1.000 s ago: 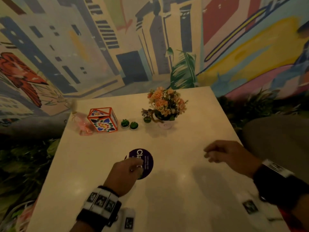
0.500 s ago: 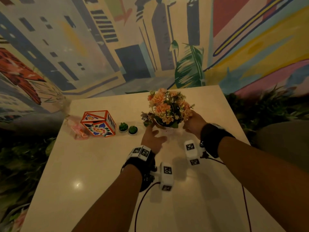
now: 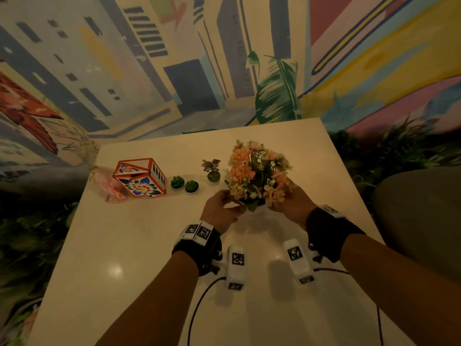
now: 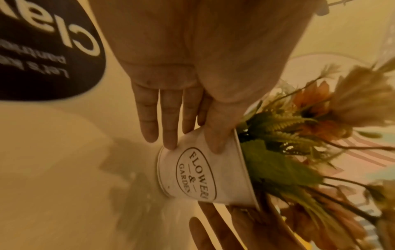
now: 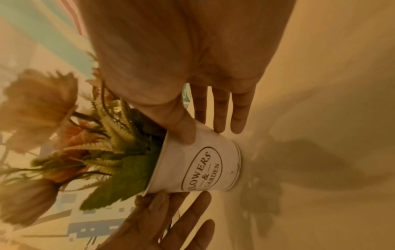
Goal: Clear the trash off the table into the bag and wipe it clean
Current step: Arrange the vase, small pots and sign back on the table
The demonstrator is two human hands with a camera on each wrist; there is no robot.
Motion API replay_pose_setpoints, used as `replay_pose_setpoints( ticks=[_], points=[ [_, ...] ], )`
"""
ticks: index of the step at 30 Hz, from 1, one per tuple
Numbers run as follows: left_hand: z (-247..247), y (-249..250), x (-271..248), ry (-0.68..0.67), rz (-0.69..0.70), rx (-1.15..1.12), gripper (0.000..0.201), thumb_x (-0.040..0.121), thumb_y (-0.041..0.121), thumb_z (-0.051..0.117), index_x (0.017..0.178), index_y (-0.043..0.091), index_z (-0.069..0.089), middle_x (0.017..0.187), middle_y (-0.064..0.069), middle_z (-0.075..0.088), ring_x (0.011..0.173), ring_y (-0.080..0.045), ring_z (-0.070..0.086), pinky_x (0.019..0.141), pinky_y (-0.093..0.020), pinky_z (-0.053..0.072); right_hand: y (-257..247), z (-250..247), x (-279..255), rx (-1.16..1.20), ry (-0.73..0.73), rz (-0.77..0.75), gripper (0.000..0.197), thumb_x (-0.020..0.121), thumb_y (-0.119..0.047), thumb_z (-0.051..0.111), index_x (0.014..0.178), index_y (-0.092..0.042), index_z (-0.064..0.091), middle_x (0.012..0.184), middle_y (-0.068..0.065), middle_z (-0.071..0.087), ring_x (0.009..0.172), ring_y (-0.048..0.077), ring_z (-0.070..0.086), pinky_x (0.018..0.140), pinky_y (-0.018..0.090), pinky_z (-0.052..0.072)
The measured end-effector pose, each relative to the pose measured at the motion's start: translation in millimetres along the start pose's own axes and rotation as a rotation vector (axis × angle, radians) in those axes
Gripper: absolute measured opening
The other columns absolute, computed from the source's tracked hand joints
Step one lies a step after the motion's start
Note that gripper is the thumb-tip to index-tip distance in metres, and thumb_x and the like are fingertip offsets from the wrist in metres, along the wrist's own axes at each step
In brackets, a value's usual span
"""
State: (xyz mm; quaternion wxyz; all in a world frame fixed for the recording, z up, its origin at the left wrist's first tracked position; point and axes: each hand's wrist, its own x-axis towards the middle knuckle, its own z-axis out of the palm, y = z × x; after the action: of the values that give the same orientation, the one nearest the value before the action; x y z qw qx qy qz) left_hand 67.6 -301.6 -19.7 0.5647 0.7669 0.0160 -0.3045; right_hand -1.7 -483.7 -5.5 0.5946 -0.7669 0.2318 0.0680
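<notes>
Table (image 3: 139, 245), head view: white flower pot (image 3: 258, 211) of peach blooms held between my left hand (image 3: 219, 211) and right hand (image 3: 290, 208), near its middle. Left wrist: thumb and fingertips (image 4: 171, 143) clasp the pot's wall, "FLOWERS & GARDEN" label facing; dark round coaster (image 4: 42, 50) behind. Right wrist: thumb and fingers grip the opposite side.

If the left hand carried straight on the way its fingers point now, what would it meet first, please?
Probably the small zebra figure: the left hand grips the flower pot and points toward the table's far side, though depth is hard to judge.
</notes>
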Motion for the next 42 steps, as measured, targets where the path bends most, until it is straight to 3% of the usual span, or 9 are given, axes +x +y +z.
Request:
replay_pose_setpoints(
  ticks=[6,9,13,16,21,25,29,33,42],
  points=[
    [-3.3,-16.7,-38.2,-0.086,-0.035,-0.041,0.037,0.083,-0.003,0.067,0.115,0.012,0.056,0.115,-0.005,0.061,0.097,-0.025,0.063,0.088,-0.048,0.054,19.8,3.8,-50.2,0.269,-0.040,-0.080,0.054,0.074,0.023,0.062,0.120,-0.004,0.051,0.103,0.005,0.060,0.078,0.001,0.065,0.063,0.008,0.051],
    [-2.4,-25.1,-47.4,-0.094,-0.026,-0.045,0.043,0.082,-0.002,0.068,0.122,0.009,0.056,0.123,-0.008,0.062,0.102,-0.027,0.064,0.085,-0.046,0.055,26.5,5.5,-60.9,0.298,-0.037,-0.088,0.056,0.072,0.021,0.065,0.118,-0.007,0.051,0.100,0.000,0.063,0.083,0.005,0.063,0.070,0.013,0.054],
    [3.0,-29.9,-54.3,-0.120,-0.016,-0.012,0.047,0.083,0.002,0.068,0.127,0.009,0.054,0.126,-0.008,0.061,0.105,-0.028,0.064,0.081,-0.041,0.057,29.0,4.8,-72.3,0.312,-0.024,-0.104,0.062,0.070,0.026,0.062,0.121,-0.006,0.047,0.105,-0.001,0.058,0.073,-0.009,0.063,0.064,0.008,0.052],
    [7.5,-31.4,-57.2,-0.139,-0.018,0.006,0.047,0.083,0.001,0.068,0.127,0.008,0.054,0.127,-0.007,0.060,0.104,-0.025,0.064,0.081,-0.040,0.057,30.9,3.5,-80.1,0.324,-0.017,-0.111,0.061,0.071,0.026,0.062,0.119,-0.008,0.046,0.108,0.004,0.057,0.077,-0.005,0.062,0.064,0.010,0.053],
    [14.9,-34.3,-59.6,-0.129,-0.016,0.018,0.046,0.081,-0.002,0.069,0.125,0.005,0.054,0.125,-0.010,0.061,0.106,-0.031,0.063,0.084,-0.045,0.056,34.5,3.4,-90.2,0.327,0.015,-0.116,0.059,0.071,0.028,0.059,0.115,-0.009,0.046,0.095,-0.004,0.060,0.066,-0.013,0.063,0.057,0.009,0.051],
    [13.6,-38.9,-60.4,-0.124,-0.019,0.023,0.043,0.082,-0.001,0.068,0.122,0.008,0.056,0.125,-0.007,0.061,0.105,-0.031,0.064,0.085,-0.045,0.056,35.4,5.7,-93.9,0.383,0.005,-0.099,0.058,0.071,0.029,0.058,0.118,-0.004,0.046,0.097,0.004,0.059,0.064,-0.010,0.064,0.054,0.012,0.052],
    [13.7,-41.6,-62.8,-0.120,-0.010,0.026,0.045,0.081,-0.002,0.068,0.124,0.006,0.055,0.125,-0.008,0.061,0.105,-0.032,0.064,0.085,-0.045,0.056,35.3,6.8,-96.7,0.415,-0.008,-0.091,0.067,0.061,0.017,0.073,0.122,0.001,0.047,0.087,-0.006,0.066,0.066,-0.009,0.065,0.055,0.012,0.052],
    [20.3,-39.7,-62.9,-0.122,0.013,0.056,0.047,0.079,0.001,0.072,0.123,0.007,0.056,0.123,-0.008,0.063,0.102,-0.033,0.065,0.085,-0.049,0.056,35.9,3.1,-96.5,0.472,0.015,-0.060,0.054,0.081,0.028,0.045,0.131,0.007,0.040,0.094,0.002,0.058,0.061,-0.006,0.065,0.050,0.014,0.051],
    [25.3,-39.2,-64.2,-0.127,0.022,0.080,0.041,0.081,0.004,0.071,0.119,0.010,0.057,0.122,-0.006,0.063,0.101,-0.032,0.066,0.084,-0.047,0.056,34.4,-1.1,-98.3,0.378,0.053,-0.044,0.052,0.082,0.028,0.044,0.129,0.006,0.040,0.099,0.006,0.058,0.062,-0.008,0.065,0.052,0.011,0.051]
  ],
)
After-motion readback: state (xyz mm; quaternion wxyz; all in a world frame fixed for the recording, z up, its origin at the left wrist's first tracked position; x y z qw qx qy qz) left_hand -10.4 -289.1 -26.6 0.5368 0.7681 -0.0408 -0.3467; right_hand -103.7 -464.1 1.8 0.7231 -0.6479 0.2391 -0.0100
